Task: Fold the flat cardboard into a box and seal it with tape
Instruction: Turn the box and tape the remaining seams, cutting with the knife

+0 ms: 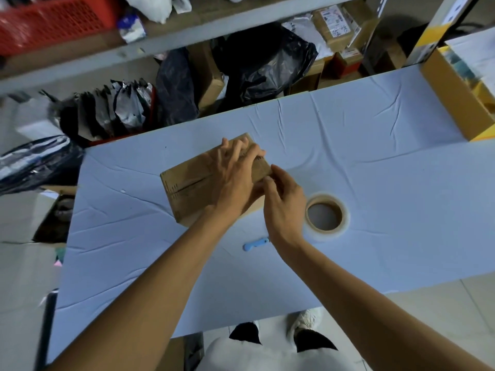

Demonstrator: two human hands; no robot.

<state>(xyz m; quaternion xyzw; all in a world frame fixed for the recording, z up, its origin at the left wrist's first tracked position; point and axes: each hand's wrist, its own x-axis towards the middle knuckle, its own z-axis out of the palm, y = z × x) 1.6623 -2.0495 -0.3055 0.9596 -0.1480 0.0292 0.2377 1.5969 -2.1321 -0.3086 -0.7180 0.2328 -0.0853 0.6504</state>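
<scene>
**Box is up, seal not confirmed**

I'm looking down on the blue-covered tabletop, and the big news sits near its middle: the cardboard is no longer flat. The box stands formed, lying at an angle across the cloth, its top flaps folded shut and a dark centre seam running along the lid.

The left hand lies over the right half of that lid. Its fingers are straight and spread, pressing the flaps down and gripping nothing. The right hand is tucked against the near right end of the box. Its fingers are bent at the edge, and I can't tell whether they pinch a tape end, a flap or nothing at all.

Just right of that hand, the tape roll lies flat on the cloth, and nobody holds it. A small blue cutter waits near the right wrist.

My read is that the folding is done or close to it. I can't make out tape over the exposed seam, so I'd count the sealing as work left to do.
</scene>
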